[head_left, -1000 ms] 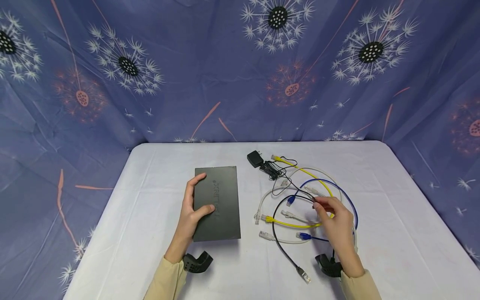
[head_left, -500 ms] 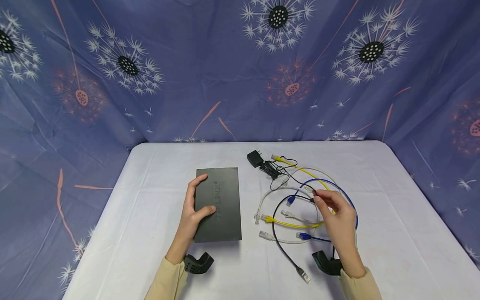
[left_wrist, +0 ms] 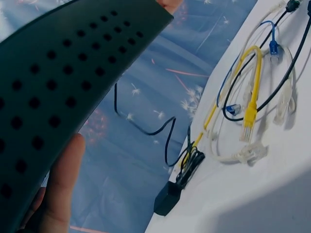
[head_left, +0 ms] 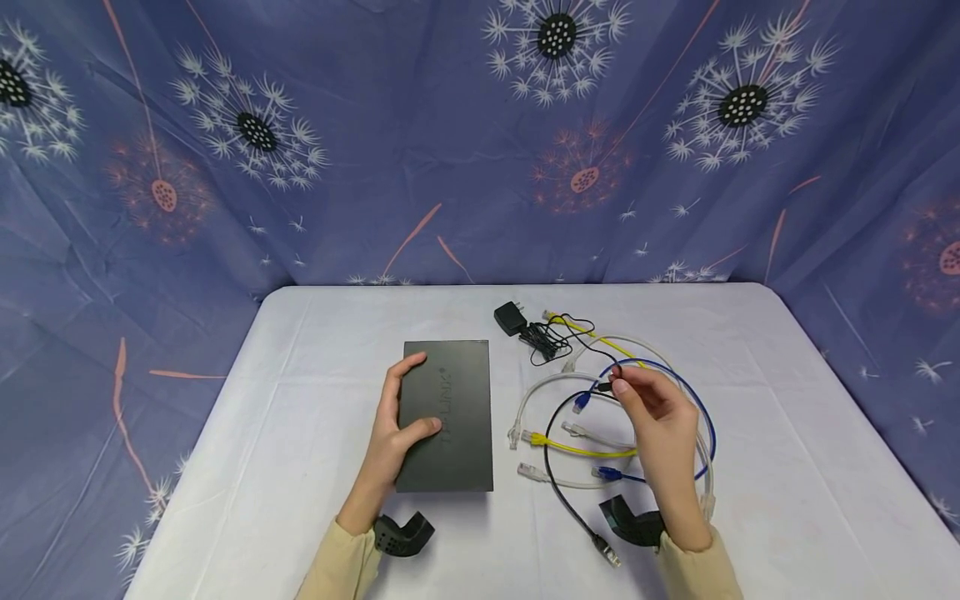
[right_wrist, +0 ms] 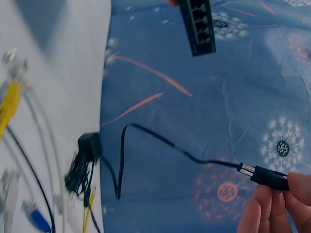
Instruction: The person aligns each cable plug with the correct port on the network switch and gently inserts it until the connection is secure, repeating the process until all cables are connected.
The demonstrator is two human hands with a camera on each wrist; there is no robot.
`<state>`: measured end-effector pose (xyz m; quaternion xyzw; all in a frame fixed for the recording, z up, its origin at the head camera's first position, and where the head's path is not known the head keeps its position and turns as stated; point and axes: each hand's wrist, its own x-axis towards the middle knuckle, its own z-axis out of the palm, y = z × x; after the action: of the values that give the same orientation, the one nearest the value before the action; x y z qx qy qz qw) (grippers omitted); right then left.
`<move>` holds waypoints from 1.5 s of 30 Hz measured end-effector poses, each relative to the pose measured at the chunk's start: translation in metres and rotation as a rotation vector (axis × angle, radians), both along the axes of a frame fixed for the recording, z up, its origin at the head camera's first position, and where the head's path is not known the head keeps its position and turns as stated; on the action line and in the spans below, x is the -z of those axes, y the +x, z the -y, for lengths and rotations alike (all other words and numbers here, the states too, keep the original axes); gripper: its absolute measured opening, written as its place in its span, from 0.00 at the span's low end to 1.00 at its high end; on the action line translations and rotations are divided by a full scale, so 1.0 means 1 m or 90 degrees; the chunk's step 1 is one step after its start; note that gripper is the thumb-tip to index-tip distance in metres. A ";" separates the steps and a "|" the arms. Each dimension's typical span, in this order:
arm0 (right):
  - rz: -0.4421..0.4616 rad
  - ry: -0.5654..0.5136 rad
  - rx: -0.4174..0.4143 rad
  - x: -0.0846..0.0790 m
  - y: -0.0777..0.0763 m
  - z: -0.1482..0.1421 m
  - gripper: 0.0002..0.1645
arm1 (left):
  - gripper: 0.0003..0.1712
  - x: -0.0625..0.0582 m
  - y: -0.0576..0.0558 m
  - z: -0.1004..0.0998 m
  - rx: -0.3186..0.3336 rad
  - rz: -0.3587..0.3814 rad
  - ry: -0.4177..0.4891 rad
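My left hand (head_left: 397, 433) holds a dark grey TP-LINK network switch (head_left: 468, 392) by its left side, thumb over the top face and fingers along the edge. In the left wrist view its vented underside (left_wrist: 60, 97) fills the left part. A row of ports (right_wrist: 200, 26) shows at the top of the right wrist view. My right hand (head_left: 663, 425) pinches a black barrel power plug (right_wrist: 267, 178), its metal tip bare and clear of the switch. From the plug a thin cord runs to the black power adapter (head_left: 510, 317), which lies at the back of the table.
Several network cables lie in loops under and around my right hand: yellow (head_left: 592, 451), blue (head_left: 693, 392), white (head_left: 536, 387) and black (head_left: 562, 492). The adapter's cord is partly bundled (head_left: 546, 342). A patterned blue cloth (head_left: 375, 167) hangs behind the white table (head_left: 300, 417).
The switch in my left hand has shifted slightly right and towards me. My right hand has carried the power plug left and a little upward in view, nearer the switch.
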<state>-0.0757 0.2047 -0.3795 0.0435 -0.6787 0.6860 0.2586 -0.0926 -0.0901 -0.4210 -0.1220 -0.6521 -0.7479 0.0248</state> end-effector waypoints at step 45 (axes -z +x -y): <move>-0.052 -0.207 -0.124 -0.008 -0.016 0.070 0.07 | 0.45 -0.024 0.017 -0.017 0.075 0.003 0.028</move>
<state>-0.0919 0.1346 -0.3714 0.0943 -0.5402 0.8062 0.2222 -0.0754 -0.0728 -0.3970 -0.1582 -0.6273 -0.7623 -0.0181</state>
